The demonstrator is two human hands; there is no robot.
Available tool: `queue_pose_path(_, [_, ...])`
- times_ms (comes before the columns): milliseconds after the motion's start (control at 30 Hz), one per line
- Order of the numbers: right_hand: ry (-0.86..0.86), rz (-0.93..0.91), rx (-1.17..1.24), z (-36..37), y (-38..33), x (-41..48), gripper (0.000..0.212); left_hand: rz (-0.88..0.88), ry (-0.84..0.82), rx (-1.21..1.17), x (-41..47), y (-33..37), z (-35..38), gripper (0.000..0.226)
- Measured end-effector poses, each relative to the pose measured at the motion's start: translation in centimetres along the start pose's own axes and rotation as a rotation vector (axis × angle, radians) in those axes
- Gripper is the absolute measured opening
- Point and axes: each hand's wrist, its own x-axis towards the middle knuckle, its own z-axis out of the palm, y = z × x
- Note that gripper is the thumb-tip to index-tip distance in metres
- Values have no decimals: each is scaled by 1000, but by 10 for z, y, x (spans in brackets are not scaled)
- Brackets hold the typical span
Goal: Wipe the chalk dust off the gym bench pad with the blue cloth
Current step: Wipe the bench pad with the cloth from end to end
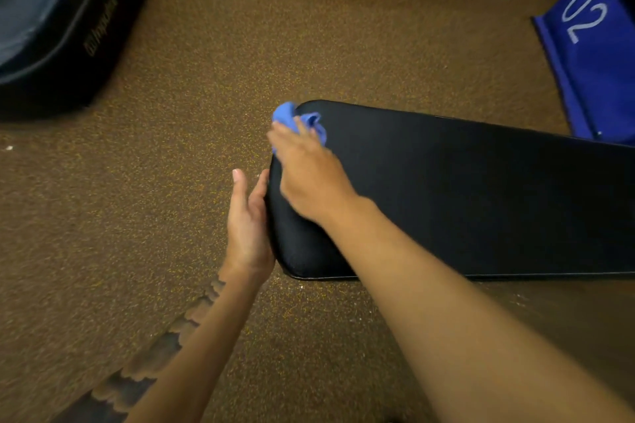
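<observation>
The left hand (247, 216) lies flat, fingers straight, against the end of the black bench pad (446, 199), probably to steady it. The right hand (309, 178) grips the bunched blue cloth (299, 118), pressing it onto the pad's far end corner to wipe.

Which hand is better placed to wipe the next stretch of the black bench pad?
The right hand: it holds the crumpled blue cloth down on the end corner of the black padded bench pad. The left hand lies flat against the pad's end edge, without cloth, probably steadying it.
</observation>
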Motion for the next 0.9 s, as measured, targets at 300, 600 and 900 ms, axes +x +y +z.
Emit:
queue_pose_path(300, [-433,-231,15,-26,-8,-119,65,-13,51,87,-3,3,0,80])
queue_pose_path(600, [-163,-182,29,-58,28,-91,57,12,-6,83,-3,2,4,77])
queue_pose_path(900, [-225,-385,-319,-12,43,-97,54,28,42,181,-4,3,2,72])
